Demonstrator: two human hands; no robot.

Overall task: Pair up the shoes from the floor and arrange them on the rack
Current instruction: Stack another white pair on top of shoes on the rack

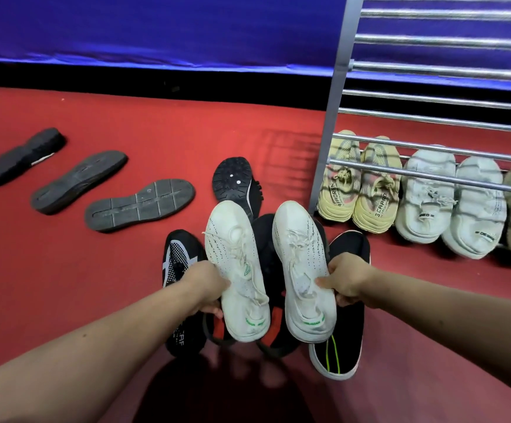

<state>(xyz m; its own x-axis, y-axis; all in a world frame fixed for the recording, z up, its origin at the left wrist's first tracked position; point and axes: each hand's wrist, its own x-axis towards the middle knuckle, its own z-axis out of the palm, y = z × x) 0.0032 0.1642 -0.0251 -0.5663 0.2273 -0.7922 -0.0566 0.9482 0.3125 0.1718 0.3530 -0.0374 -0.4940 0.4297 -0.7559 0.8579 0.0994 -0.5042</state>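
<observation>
Red floor (pixel 187 123), rack (pixel 431 68) holding yellow pair (pixel 373 190) and white pair (pixel 425 190).

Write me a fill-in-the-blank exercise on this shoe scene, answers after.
The pair of shoes held by the left hand and the right hand is ____. Three shoes at the far left of the floor lie with their ____ facing up. The floor is ____. The yellow pair stands at the ____ end of the row in the rack.
Missing words: white; soles; red; left.
</observation>
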